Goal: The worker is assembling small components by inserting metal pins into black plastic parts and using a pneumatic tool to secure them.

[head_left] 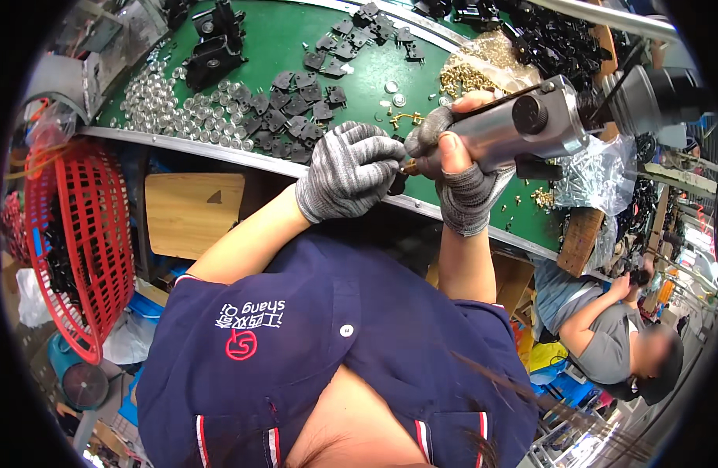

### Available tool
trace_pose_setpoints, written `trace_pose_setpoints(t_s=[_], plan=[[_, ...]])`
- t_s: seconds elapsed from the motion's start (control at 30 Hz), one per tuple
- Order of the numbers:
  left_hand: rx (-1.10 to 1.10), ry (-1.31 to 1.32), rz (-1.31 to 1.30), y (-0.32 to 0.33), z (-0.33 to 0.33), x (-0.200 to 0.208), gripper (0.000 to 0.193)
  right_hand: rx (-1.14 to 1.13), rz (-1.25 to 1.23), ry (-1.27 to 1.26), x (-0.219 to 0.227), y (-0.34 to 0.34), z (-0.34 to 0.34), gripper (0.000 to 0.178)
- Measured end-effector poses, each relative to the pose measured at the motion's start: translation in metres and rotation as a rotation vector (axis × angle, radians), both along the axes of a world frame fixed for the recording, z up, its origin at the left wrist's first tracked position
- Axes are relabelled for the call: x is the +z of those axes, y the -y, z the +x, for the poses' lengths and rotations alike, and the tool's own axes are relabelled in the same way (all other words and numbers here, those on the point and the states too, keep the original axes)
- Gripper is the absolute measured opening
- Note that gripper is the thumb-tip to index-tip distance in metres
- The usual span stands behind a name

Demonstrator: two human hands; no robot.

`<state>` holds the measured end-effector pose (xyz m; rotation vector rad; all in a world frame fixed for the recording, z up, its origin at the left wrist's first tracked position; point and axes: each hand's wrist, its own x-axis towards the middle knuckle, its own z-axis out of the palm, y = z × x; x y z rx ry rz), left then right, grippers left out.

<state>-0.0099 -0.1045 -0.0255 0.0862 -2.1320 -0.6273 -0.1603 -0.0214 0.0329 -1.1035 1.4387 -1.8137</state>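
Observation:
My right hand (469,191), in a grey knit glove with bare thumb and fingertip, is wrapped round a silver power screwdriver (519,125) with a black knob on its body. The tool lies nearly sideways, its brass-coloured tip (409,167) pointing left. Right at that tip, my gloved left hand (347,171) is closed, fingertips pinched together. A small black part (398,185) shows just under those fingertips; most of it is hidden. Both hands are over the near edge of the green bench (421,66). Beyond them lie small brass pieces (405,118) and clear round pieces (398,100).
Black switch-like parts (296,109) and clear round caps (210,117) cover the bench's left. Brass screws (483,66) fill a bag at the back; silver screws (597,175) lie bagged at right. A red basket (86,234) stands left. Another person (608,335) sits at right.

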Motion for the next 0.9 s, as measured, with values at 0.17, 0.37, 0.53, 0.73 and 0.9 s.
trace_pose_setpoints(t_s=[0.17,0.37,0.53,0.73,0.9], plan=[[0.002,-0.017,0.043,0.001,0.001,-0.002,0.018,0.167,-0.007,0.287,0.031,0.004,0.004,0.058],[0.055,-0.033,0.582,0.007,0.023,0.009,0.014,0.176,0.169,-0.360,0.003,0.002,-0.008,0.067],[0.276,-0.037,0.690,0.049,0.019,0.027,0.016,0.271,0.606,-0.926,-0.007,-0.008,0.018,0.055],[0.491,0.378,0.173,0.121,-0.011,0.032,0.018,-0.251,0.115,-0.741,0.035,0.047,-0.131,0.034],[0.397,0.421,0.225,0.133,-0.025,0.028,0.018,-0.616,0.344,-1.047,0.072,0.103,-0.289,0.033]])
